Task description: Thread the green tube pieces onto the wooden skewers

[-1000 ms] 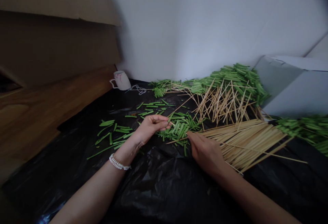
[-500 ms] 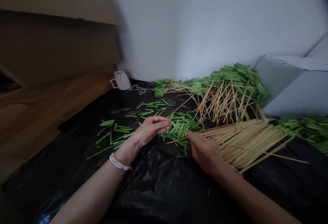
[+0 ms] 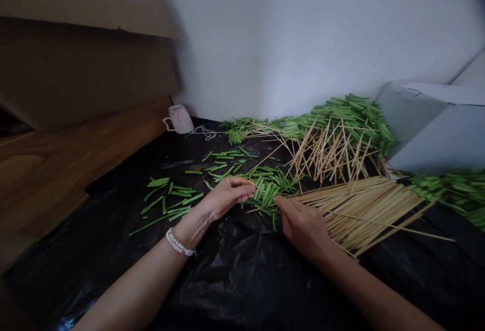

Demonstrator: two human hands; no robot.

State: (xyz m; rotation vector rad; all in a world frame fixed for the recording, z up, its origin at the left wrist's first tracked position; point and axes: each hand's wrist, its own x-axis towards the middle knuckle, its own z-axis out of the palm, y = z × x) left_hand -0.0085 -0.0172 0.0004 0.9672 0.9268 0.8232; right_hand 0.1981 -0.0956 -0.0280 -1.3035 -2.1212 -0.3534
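Low over a heap of cut green bean pieces [image 3: 267,189], both my hands face each other. My left hand [image 3: 229,197], with a white beaded bracelet at the wrist, is closed in a pinch at the pale tip of a thin bamboo skewer. My right hand [image 3: 305,222] is closed around the same skewer's lower part; its tail shows below the wrist. Green pieces lie along the line between the two hands; whether they are threaded on it I cannot tell. A fan of loose bamboo skewers [image 3: 373,212] lies beside my right hand.
Black plastic sheet [image 3: 235,270] covers the surface. Behind are skewers with green pieces [image 3: 352,119] piled against the wall. A white mug [image 3: 180,120] and white cord [image 3: 204,131] stand back left. Loose bean pieces [image 3: 184,189] lie left; a pale box [image 3: 428,124] stands right.
My left hand has shifted slightly to the right and down, and its fingertips cover more of the skewer's tip. My right hand has barely moved.
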